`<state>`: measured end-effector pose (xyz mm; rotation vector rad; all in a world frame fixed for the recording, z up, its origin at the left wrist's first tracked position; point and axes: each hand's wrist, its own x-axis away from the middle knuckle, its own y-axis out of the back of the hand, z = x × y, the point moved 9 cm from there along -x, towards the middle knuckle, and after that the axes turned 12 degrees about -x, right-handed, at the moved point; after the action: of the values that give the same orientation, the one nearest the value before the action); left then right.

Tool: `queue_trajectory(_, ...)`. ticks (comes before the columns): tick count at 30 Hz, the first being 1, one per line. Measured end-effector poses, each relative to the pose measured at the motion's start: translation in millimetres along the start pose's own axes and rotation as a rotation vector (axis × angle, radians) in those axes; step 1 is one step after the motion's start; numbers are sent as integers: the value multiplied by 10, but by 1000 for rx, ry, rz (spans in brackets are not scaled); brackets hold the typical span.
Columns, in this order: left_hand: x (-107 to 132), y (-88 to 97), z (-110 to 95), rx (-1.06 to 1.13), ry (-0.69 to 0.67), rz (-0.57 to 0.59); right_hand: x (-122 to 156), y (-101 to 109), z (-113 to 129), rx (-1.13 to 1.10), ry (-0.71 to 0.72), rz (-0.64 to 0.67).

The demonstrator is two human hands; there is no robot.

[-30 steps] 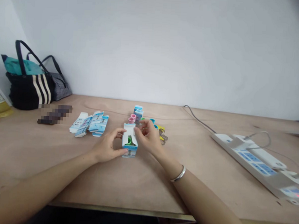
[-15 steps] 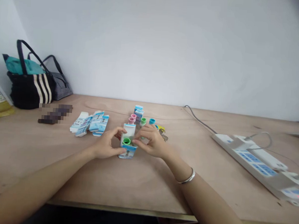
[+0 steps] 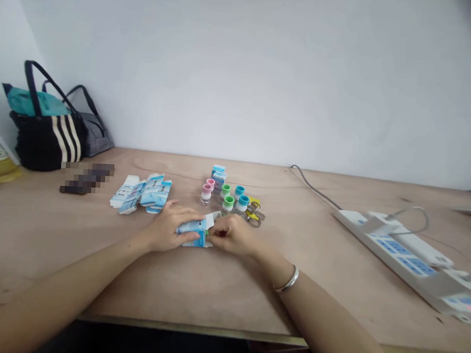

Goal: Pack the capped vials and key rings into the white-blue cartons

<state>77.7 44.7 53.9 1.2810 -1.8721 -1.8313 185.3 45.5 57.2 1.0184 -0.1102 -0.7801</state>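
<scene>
Left hand (image 3: 173, 227) clasping a sideways carton (image 3: 194, 233), right hand (image 3: 234, 235) bunched at its open end, its grip unclear from here

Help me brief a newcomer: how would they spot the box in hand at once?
On the brown wooden table, find the left hand near the centre. It grips a blue-and-white printed cardboard box, turned sideways with its open end facing the right hand. Other blue-and-white cardboard cartons lie farther left; only this box is held.
</scene>
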Motion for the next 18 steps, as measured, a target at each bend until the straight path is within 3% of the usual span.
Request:
queue_trajectory(11,0,-12,-29,-2,-27,32,107,425,-82,-51,-37,4)
queue_trajectory(14,-1,-18,-15,-3,-25,24,147,637,-139,-99,-42,-99)
queue_trajectory(18,-3,4,3,5,-21,16,181,879,-203,-147,-29,-346)
